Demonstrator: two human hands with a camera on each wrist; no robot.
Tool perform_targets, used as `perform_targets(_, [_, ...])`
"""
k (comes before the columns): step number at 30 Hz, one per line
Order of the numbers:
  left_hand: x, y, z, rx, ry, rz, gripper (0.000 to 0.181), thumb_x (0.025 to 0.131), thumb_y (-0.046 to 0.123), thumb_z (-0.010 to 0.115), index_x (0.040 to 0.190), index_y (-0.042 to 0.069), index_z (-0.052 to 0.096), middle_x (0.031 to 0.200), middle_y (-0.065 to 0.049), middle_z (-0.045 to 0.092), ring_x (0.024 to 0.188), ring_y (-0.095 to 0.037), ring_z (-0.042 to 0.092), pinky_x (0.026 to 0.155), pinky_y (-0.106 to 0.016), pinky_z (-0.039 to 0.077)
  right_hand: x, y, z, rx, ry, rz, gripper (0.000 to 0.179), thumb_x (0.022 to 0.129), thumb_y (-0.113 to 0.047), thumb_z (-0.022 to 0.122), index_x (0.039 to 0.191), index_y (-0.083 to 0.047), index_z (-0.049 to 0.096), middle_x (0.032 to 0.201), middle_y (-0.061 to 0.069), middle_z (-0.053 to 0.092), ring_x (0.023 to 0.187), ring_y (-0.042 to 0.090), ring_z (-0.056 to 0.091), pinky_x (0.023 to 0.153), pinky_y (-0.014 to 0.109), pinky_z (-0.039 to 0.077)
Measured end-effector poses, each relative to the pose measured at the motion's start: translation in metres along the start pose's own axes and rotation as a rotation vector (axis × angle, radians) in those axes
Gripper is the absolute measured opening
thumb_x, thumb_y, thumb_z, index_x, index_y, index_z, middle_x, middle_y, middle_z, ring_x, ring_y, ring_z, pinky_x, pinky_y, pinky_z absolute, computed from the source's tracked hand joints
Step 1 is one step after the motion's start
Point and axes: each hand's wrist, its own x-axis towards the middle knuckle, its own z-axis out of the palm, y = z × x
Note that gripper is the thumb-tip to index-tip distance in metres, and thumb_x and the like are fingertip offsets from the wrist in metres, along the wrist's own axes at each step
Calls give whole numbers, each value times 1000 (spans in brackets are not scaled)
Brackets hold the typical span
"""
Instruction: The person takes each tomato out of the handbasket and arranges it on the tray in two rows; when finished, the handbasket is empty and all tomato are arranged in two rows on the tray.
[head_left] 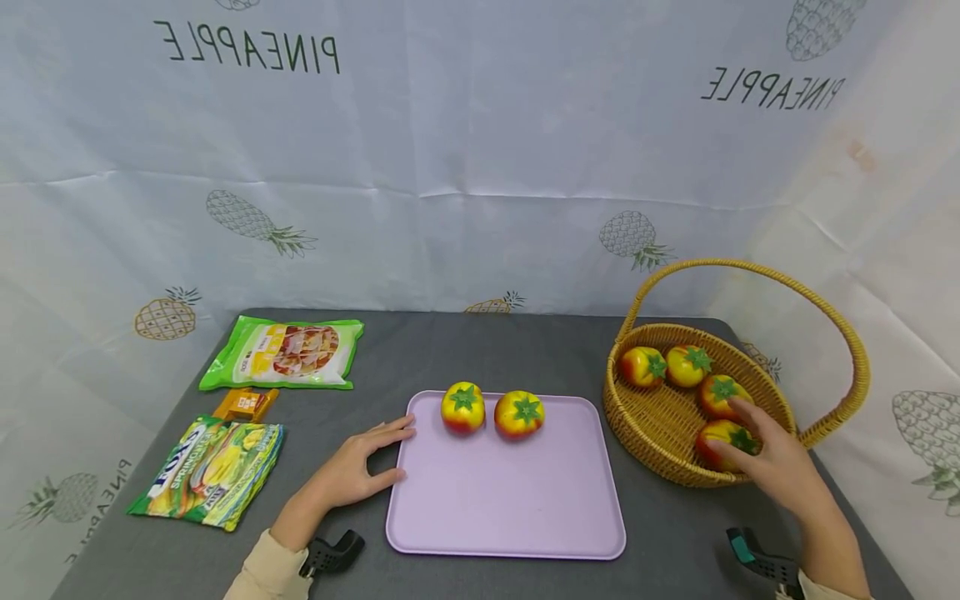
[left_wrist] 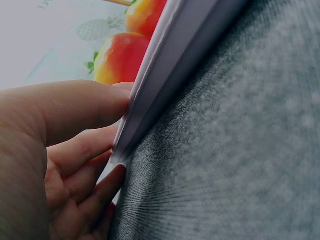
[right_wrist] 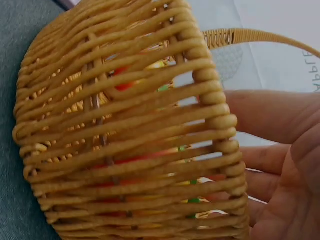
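Two red-and-yellow persimmons, a left one (head_left: 462, 408) and a right one (head_left: 518, 415), sit with green leaf tops at the back of a lilac tray (head_left: 502, 500). My left hand (head_left: 348, 467) touches the tray's left edge, thumb and fingers spread; its fingertips also show at the rim in the left wrist view. Over the near right side of a wicker basket (head_left: 660, 425), my right hand (head_left: 776, 462) reaches in, thumb and fingers apart about the nearest persimmon (head_left: 722, 442). Three more persimmons lie farther back inside. Basket weave partly hides the fingers in the right wrist view.
A tall handle (head_left: 750, 265) arches over the basket. On the left of the dark table (head_left: 562, 350) lie a green-edged food packet (head_left: 288, 354), a small orange-brown packet (head_left: 246, 405) and a green FOX bag (head_left: 213, 473). A pineapple-print cloth (head_left: 450, 150) hangs behind.
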Motion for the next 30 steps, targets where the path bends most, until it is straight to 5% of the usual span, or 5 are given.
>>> perform_targets(15, [0, 3, -1, -1, -14, -14, 51, 84, 35, 69, 133, 22, 57, 146, 2, 45, 132, -30, 44, 102, -58, 37, 14, 0, -4, -247, -73, -14, 84, 81, -38, 72, 133, 17, 36, 125, 45, 42, 108, 58, 44, 83, 65, 41])
perform_targets(22, [0, 4, -1, -3, -14, -12, 52, 84, 35, 69, 132, 20, 57, 146, 2, 45, 132, -31, 44, 102, -58, 38, 17, 3, -3, -293, -80, -24, 76, 75, -25, 77, 126, 20, 42, 117, 44, 47, 103, 56, 48, 81, 63, 42])
perform_targets(30, [0, 4, -2, -9, -23, -22, 52, 85, 35, 68, 133, 20, 56, 147, 1, 45, 133, -31, 44, 103, -59, 36, 17, 2, -2, -297, -79, -19, 77, 76, -28, 76, 124, 21, 43, 118, 46, 44, 104, 58, 45, 83, 65, 40])
